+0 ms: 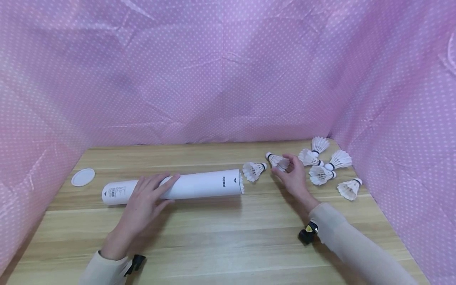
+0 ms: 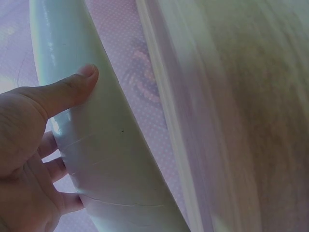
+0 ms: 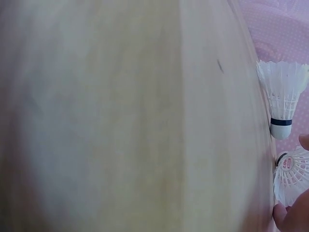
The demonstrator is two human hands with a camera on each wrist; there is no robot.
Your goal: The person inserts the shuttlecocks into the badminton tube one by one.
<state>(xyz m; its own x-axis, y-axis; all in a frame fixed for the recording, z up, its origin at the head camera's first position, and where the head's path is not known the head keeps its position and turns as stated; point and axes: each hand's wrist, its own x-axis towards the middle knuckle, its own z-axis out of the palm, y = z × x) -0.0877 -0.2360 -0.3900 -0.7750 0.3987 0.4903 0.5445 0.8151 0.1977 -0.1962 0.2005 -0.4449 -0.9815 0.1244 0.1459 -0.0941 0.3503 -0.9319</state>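
A long white shuttlecock tube (image 1: 203,185) lies across the table, slightly tilted up to the right. My left hand (image 1: 147,200) grips it left of its middle; in the left wrist view the thumb (image 2: 79,87) lies along one side and the fingers go round the other. White feather edges show at the tube's right end. My right hand (image 1: 295,177) holds a shuttlecock (image 1: 278,161) by its feather skirt, between thumb and fingers, its cork pointing up and left. Another shuttlecock (image 1: 253,171) lies between that one and the tube end, skirt toward the tube.
Several loose shuttlecocks (image 1: 320,175) lie grouped at the table's right side, one shuttlecock (image 1: 350,189) nearest the right edge. A round white lid (image 1: 83,177) rests at the far left. Pink dotted cloth (image 1: 221,79) hangs behind and on both sides of the wooden table (image 1: 228,241).
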